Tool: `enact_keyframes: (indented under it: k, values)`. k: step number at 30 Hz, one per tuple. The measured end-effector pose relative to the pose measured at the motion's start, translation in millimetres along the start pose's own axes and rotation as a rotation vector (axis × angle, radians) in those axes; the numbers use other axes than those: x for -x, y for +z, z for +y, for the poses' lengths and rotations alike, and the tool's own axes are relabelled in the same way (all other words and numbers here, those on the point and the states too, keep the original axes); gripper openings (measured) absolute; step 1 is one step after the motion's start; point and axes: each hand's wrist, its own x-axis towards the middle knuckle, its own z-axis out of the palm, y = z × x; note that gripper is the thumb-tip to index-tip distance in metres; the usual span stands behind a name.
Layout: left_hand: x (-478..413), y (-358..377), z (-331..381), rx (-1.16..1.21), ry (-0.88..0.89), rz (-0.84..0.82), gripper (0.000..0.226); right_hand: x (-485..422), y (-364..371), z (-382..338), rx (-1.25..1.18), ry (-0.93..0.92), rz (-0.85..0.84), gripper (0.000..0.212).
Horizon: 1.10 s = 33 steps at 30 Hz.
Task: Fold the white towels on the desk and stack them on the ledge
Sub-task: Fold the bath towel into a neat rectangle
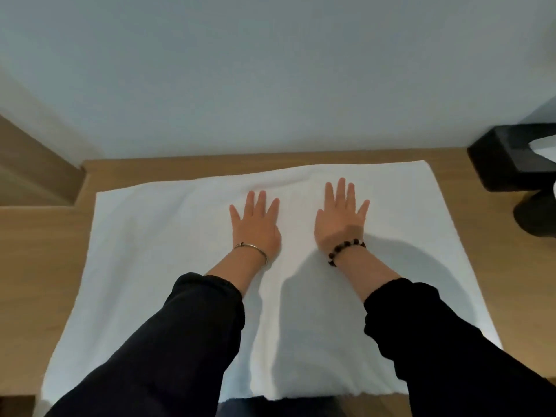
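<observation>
A white towel (156, 254) lies spread flat over the wooden desk (42, 266), covering most of it. Both my hands rest palm down on its far middle, fingers straight and spread. My left hand (255, 225) wears a thin metal bangle and lies left of centre. My right hand (340, 218) wears a dark bead bracelet and lies a little farther forward, about a hand's width to the right. Neither hand holds anything. My black sleeves cover the towel's near middle. A low wrinkle runs along the towel just beyond my fingertips.
A black tissue box (511, 158) stands at the desk's far right corner. A plain pale wall (270, 70) rises right behind the desk. At the left, a wooden ledge (33, 173) steps off from the desk.
</observation>
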Motion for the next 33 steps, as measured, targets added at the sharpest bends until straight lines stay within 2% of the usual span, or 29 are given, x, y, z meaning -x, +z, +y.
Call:
enact_keyframes:
  k: [2,4,8,13,18,22,26,30,33]
  values:
    - [21.2,10.4,-39.1,0.020,-0.060,-0.016,0.057,35.4,16.9,-41.8,-0.037,-0.198,0.021,0.058]
    - [48.1,28.2,-80.8,0.048,-0.124,-0.024,0.057,58.9,34.7,-58.5,-0.004,-0.302,0.022,0.058]
    - [83.3,49.0,-152.9,0.011,-0.220,0.027,0.062,55.9,42.4,-55.8,0.008,-0.252,0.003,0.058]
    - [72.9,51.2,-174.2,0.002,-0.228,0.060,0.067,51.6,38.3,-89.5,-0.024,-0.128,-0.015,0.060]
    - [53.1,53.5,-188.1,-0.020,-0.133,0.074,0.068,30.5,34.7,-158.0,-0.050,-0.382,0.037,0.059]
    - [23.7,48.5,-206.6,0.032,-0.118,0.126,0.067,16.5,42.1,-169.1,-0.031,-0.283,0.100,0.063]
    - [-9.4,41.4,-222.8,0.036,-0.080,0.151,0.063,12.7,45.5,-172.6,-0.026,-0.280,0.205,0.063]
    - [-27.2,32.8,-231.4,0.032,-0.029,0.148,0.059,-1.7,44.4,-172.9,-0.023,-0.249,0.083,0.063]
    - [-19.0,26.2,-225.1,0.027,-0.052,0.108,0.056,-3.1,37.5,-177.7,-0.018,-0.241,0.057,0.064]
